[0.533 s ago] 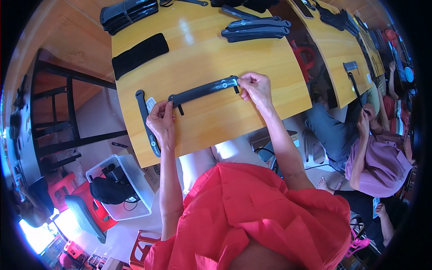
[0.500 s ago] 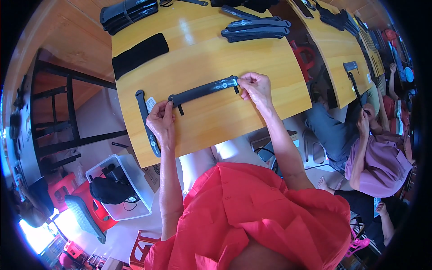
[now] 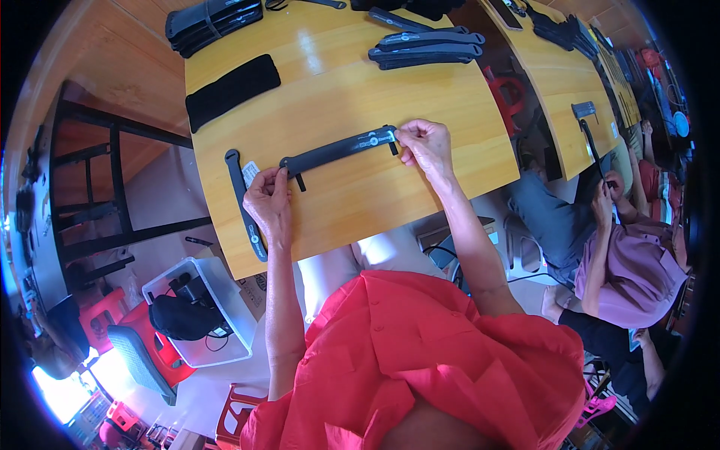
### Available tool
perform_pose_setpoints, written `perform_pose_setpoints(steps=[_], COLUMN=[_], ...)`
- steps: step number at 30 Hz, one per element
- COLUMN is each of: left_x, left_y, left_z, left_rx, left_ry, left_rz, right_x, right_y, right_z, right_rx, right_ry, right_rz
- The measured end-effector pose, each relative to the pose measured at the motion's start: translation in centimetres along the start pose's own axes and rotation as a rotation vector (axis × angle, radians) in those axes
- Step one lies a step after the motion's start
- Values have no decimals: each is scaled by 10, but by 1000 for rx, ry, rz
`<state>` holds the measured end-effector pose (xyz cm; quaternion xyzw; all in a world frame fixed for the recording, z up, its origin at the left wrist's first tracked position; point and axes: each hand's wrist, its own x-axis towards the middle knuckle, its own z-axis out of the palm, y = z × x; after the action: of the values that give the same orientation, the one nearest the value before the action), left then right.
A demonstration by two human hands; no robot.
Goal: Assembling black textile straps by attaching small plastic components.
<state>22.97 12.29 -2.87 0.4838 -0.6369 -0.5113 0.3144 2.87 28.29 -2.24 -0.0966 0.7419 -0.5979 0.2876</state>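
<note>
A flat black strap point(image 3: 337, 151) with pale print spans between my two hands, just over the wooden table point(image 3: 360, 202). My left hand point(image 3: 268, 206) pinches its left end between thumb and finger. At the other end, my right hand point(image 3: 426, 150) grips the strap's tip with its fingers closed. Two short black tabs hang below the strap, one near each end. Beside my left hand lies a second black strap point(image 3: 245, 202) with a looped end, along the table's left side. A small white label point(image 3: 250, 172) shows partly behind that hand.
A black cloth pouch point(image 3: 234, 91) lies at the table's left. Stacked straps point(image 3: 427, 49) lie at the far right, with a tied bundle point(image 3: 214, 26) at far left. A clear plastic bin point(image 3: 240, 330) stands below left. Another person point(image 3: 630, 262) works at the neighbouring table point(image 3: 574, 135).
My hands and the strap between them stay almost still. At the right, a seated person's foot and hand have shifted slightly.
</note>
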Motion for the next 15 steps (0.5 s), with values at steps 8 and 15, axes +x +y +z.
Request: perform_pose_setpoints(steps=[8,15], left_x=[-1,-1], left_y=[4,3], left_z=[1,0], left_rx=[14,-34], left_ry=[6,-4], left_rz=[12,-15], right_x=[0,1], right_y=[2,3], right_z=[0,-1], right_rx=[30,13], right_ry=[15,-5], right_rz=[-9,-19])
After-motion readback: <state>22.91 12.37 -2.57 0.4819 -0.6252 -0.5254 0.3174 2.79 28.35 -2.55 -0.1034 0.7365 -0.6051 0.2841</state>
